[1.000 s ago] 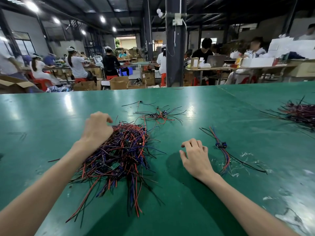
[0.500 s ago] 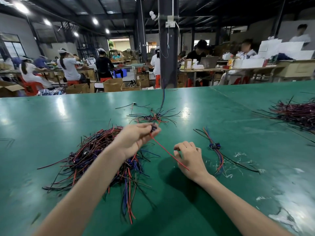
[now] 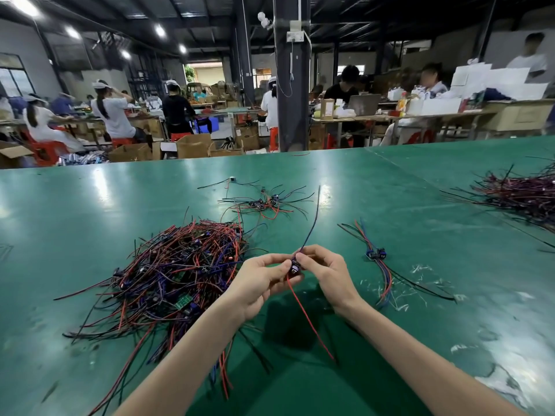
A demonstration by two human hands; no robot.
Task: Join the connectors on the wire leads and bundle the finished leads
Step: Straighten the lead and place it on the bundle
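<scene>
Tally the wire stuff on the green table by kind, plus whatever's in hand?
Big wire piles: 2 (left, far right)
Small wire groups: 2 (far centre, near right)
Held connector with wires, pinched between left hand and right hand: 1
Total: 5

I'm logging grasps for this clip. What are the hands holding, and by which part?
One wire lead, pinched at its dark connector between the left hand and the right hand; its red wire hangs free below, its dark wire rises above.
</scene>
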